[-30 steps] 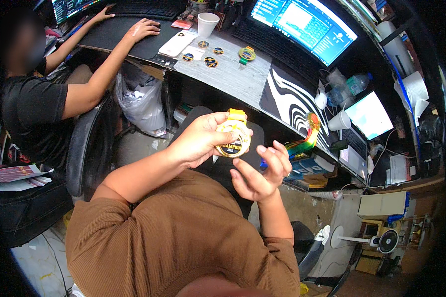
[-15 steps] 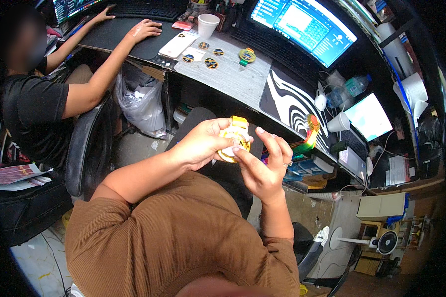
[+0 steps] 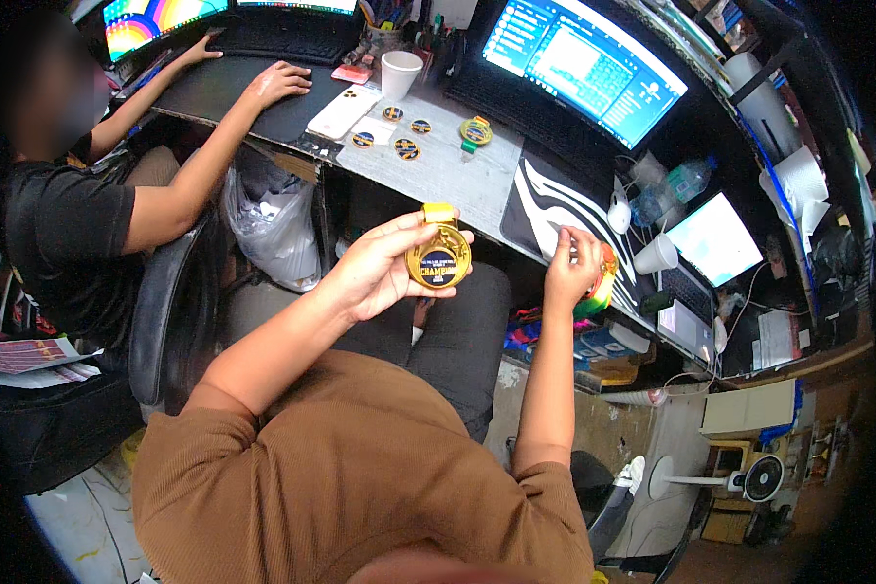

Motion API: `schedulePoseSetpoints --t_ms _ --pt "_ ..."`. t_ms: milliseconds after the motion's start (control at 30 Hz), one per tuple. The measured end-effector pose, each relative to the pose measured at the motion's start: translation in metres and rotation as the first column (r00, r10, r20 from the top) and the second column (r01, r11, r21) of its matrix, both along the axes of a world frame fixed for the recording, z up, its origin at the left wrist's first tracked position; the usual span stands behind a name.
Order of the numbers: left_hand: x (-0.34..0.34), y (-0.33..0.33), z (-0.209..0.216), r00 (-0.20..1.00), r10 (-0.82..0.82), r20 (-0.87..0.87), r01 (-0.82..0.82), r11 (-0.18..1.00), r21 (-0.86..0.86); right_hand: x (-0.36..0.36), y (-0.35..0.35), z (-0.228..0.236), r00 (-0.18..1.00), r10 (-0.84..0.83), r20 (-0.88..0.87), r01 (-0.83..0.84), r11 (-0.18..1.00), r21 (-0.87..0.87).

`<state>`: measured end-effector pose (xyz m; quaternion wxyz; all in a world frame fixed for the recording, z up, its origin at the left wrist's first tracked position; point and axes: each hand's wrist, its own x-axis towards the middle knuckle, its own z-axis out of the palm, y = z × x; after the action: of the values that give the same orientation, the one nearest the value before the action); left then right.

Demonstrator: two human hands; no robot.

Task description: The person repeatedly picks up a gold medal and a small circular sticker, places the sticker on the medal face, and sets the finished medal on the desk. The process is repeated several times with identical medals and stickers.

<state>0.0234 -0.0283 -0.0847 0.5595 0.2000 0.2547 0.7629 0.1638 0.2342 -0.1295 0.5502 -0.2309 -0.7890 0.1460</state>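
Observation:
My left hand [image 3: 384, 263] is closed on a gold medal [image 3: 440, 282], which has a yellow ribbon [image 3: 439, 212] at its top and a dark round sticker with gold lettering in its centre. The medal hangs over my lap, its face turned up. Further right, my right hand [image 3: 574, 274] is raised by the desk's front edge, fingers drawn together; whether anything small is between them is hidden. Just beside that hand lies another medal with a red, yellow and green ribbon [image 3: 602, 292], partly covered. Several dark round stickers [image 3: 408, 149] and a gold medal with a green ribbon [image 3: 475, 130] rest on the desk.
A white phone [image 3: 345, 112] and a paper cup [image 3: 400, 74] stand near the stickers. To the right are a patterned mouse pad [image 3: 540, 195], a mouse [image 3: 618, 216], another cup [image 3: 656, 255] and a laptop [image 3: 696, 292]. At left, a person [image 3: 73, 195] works at a keyboard.
My right hand has left the medal and moved right to the desk edge. My left hand has shifted slightly left, and the medal's sticker now shows where a white disc was.

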Motion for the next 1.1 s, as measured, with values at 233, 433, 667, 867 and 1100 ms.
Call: schedulePoseSetpoints --t_ms 233,433,667,867,1100 --pt "-0.001 -0.001 0.014 0.998 -0.048 -0.030 0.048 0.999 0.000 -0.012 -0.046 -0.004 0.992 0.118 0.052 -0.117 0.993 -0.016" --pt "0.008 0.000 0.020 0.989 -0.118 0.088 0.106 0.986 0.130 0.017 -0.151 0.056 0.931 0.191 0.311 -0.275 0.927 0.254" --pt "0.019 -0.003 0.028 0.992 -0.099 0.077 0.089 0.988 0.123 0.011 -0.164 0.062 0.916 0.158 0.369 -0.270 0.923 0.274" --pt "0.020 -0.001 0.019 0.993 -0.068 0.093 0.061 0.995 0.083 0.010 -0.170 0.055 0.908 0.161 0.386 -0.291 0.907 0.305" --pt "0.020 0.001 0.013 0.994 -0.064 0.093 0.056 0.995 0.081 0.020 -0.173 0.051 0.888 0.189 0.418 -0.331 0.896 0.298"
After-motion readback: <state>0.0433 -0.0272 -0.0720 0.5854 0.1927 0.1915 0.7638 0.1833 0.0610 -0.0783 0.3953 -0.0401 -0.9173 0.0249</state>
